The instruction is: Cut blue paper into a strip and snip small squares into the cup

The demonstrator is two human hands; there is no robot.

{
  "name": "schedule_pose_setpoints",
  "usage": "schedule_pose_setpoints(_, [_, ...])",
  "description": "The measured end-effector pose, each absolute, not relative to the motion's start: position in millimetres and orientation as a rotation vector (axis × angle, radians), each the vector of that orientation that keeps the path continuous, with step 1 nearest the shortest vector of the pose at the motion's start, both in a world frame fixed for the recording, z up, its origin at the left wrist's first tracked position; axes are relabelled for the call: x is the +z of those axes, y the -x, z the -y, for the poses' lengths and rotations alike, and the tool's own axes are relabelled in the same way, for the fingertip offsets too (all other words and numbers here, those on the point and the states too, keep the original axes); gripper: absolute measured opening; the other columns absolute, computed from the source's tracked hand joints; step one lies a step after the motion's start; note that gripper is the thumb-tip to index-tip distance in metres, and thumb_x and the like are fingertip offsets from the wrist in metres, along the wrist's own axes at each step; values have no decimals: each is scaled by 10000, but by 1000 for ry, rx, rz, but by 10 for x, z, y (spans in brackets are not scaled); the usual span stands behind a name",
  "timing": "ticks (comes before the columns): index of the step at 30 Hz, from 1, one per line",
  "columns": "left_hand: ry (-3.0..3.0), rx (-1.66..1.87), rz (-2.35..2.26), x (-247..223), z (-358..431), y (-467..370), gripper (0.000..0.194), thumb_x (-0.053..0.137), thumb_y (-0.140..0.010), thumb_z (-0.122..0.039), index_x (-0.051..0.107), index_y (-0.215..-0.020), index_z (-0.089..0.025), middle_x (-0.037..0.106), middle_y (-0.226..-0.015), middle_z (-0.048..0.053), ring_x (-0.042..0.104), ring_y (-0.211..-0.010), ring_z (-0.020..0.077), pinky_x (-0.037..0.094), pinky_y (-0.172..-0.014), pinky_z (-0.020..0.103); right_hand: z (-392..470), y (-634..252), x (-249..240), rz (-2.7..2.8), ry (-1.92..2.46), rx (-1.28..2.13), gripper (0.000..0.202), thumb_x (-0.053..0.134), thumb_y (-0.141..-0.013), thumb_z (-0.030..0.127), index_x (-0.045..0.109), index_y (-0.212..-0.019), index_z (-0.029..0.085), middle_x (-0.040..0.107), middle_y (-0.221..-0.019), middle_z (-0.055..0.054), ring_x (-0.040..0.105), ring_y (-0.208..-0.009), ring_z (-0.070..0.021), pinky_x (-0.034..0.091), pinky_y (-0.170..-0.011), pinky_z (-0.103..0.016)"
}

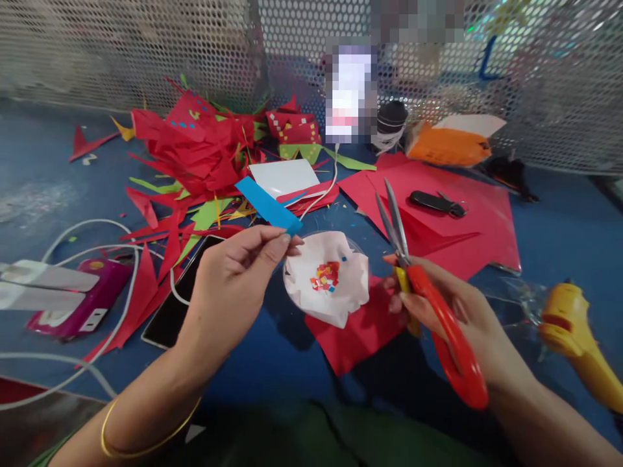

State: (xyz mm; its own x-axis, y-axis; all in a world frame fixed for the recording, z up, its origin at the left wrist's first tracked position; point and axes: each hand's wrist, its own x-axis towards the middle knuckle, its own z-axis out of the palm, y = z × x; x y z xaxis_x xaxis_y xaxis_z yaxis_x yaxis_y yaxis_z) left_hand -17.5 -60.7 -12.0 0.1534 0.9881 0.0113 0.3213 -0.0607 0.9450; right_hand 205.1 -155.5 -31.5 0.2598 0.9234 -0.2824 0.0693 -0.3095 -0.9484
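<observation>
Between the thumb and fingers of my left hand is a strip of blue paper, its long end pointing up and left. My right hand grips a pair of scissors with red and yellow handles. The blades point up and away, slightly apart, with nothing between them. Below and between both hands sits a round dish lined with white paper, holding small cut bits of red, orange, yellow and blue paper. A red paper sheet lies partly under the dish.
Red and green paper scraps pile up at the back left. A black phone, white cables and a purple device lie left. Rightward are red sheets, a black cutter and a yellow glue gun. Perforated metal stands behind.
</observation>
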Motion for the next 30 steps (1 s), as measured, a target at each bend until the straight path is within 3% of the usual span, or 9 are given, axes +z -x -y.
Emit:
schedule_pose_setpoints(4, [-1533, 801, -1263, -194, 597, 177, 178, 639, -911, -335, 776, -891, -222, 764, -1105, 37, 691, -1028, 215, 524, -809, 254, 1488, -1986, -345, 861, 1550, 1250, 607, 789, -706, 567, 634, -1188, 233, 711, -874, -51, 672, -668, -176, 584, -575, -295])
schedule_pose_setpoints(10, [-1677, 809, -1282, -193, 618, 192, 181, 621, -923, -300, 767, -852, -218, 735, -1197, 38, 648, -1149, 212, 490, -924, 257, 1516, -2056, -339, 1015, 1644, 1049, 567, 829, -647, 548, 659, -1070, 211, 703, -806, -31, 689, -726, -188, 608, -670, -295])
schedule_pose_setpoints(12, [-1794, 873, -1291, -149, 640, 196, 158, 626, -903, -239, 748, -808, -207, 752, -1058, 30, 675, -1038, 180, 498, -880, 233, 1565, -2097, -297, 1126, 1683, 967, 558, 854, -624, 486, 676, -1081, 220, 731, -855, -34, 707, -772, -197, 608, -688, -271])
schedule_pose_setpoints(14, [-1780, 828, -1268, -105, 674, 195, 142, 623, -890, -220, 742, -814, -201, 728, -812, 4, 682, -771, 133, 517, -707, 204, 1626, -2119, -234, 1277, 1702, 990, 534, 853, -636, 420, 695, -1115, 245, 749, -865, -22, 706, -727, -187, 598, -624, -238])
schedule_pose_setpoints(16, [-1607, 676, -1215, -77, 708, 185, 136, 620, -886, -242, 749, -885, -197, 671, -651, -28, 591, -511, 90, 460, -495, 181, 1683, -2112, -169, 1404, 1669, 1121, 446, 826, -669, 380, 725, -1088, 267, 745, -804, -1, 683, -631, -173, 578, -540, -223])
schedule_pose_setpoints(18, [-1400, 558, -1169, -69, 731, 165, 149, 637, -870, -265, 744, -938, -187, 664, -627, -37, 517, -393, 63, 382, -383, 166, 1724, -2088, -127, 1461, 1621, 1239, 305, 788, -702, 369, 758, -991, 277, 714, -698, 14, 656, -556, -170, 556, -473, -221])
schedule_pose_setpoints(21, [-1215, 524, -1150, -78, 729, 127, 125, 675, -836, -262, 725, -894, -164, 695, -684, -20, 520, -364, 44, 349, -348, 139, 1761, -2071, -133, 1467, 1614, 1261, 213, 776, -709, 366, 778, -905, 283, 661, -595, 23, 629, -501, -172, 526, -414, -219])
schedule_pose_setpoints(27, [-1140, 542, -1170, -135, 700, 73, 191, 656, -875, -279, 689, -747, -141, 620, -547, -43, 458, -305, 13, 286, -314, 99, 1791, -2134, -253, 1566, 1595, 1281, 446, 752, -754, 390, 729, -1191, 304, 677, -643, 21, 600, -480, -156, 509, -406, -213])
schedule_pose_setpoints(30, [-1125, 551, -1170, -153, 708, 62, 186, 642, -886, -263, 690, -753, -142, 652, -615, -37, 475, -304, 8, 284, -299, 93, 1798, -2127, -272, 1620, 1576, 1332, 400, 729, -795, 401, 719, -1178, 287, 691, -703, 13, 601, -522, -140, 515, -454, -197])
